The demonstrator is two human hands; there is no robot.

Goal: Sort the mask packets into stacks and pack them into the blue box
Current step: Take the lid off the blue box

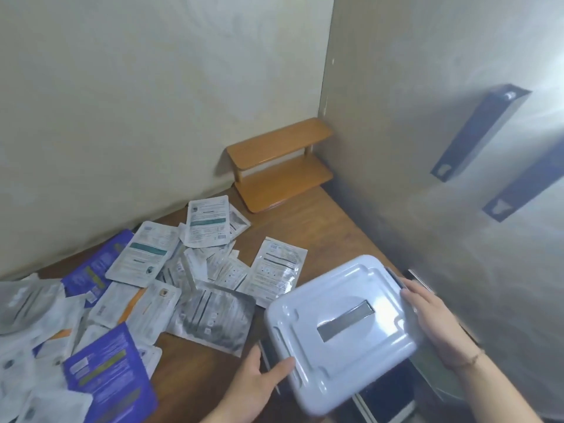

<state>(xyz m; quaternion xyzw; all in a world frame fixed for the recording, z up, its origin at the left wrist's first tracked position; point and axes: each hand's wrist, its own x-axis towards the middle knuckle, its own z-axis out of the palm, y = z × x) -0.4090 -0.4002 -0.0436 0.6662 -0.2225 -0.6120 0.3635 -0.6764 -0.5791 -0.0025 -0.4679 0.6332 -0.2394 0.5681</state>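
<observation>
On the bench's near right, both hands, left (253, 383) and right (433, 319), clasp the box (341, 328) by opposite lid edges, a rigid, smooth, likely light shell; packets (152, 288) sprawl unsorted, slippery, at left

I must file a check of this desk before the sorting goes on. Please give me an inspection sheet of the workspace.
Surface: brown wooden table, bare at the middle and far right.
Job's things: mask packets lie loose and overlapping at left, not stacked; some white, some silver, some purple. The pale blue box lid is tilted, held at both ends.
Clutter: small wooden two-tier shelf in the far corner; a dark flat thing under the lid, too hidden to name.
Hands: left hand grips the lid's near-left edge; right hand grips its right edge.
Cables: nothing seen.
Surroundings: pale walls; two dark wall shelves at right.
</observation>
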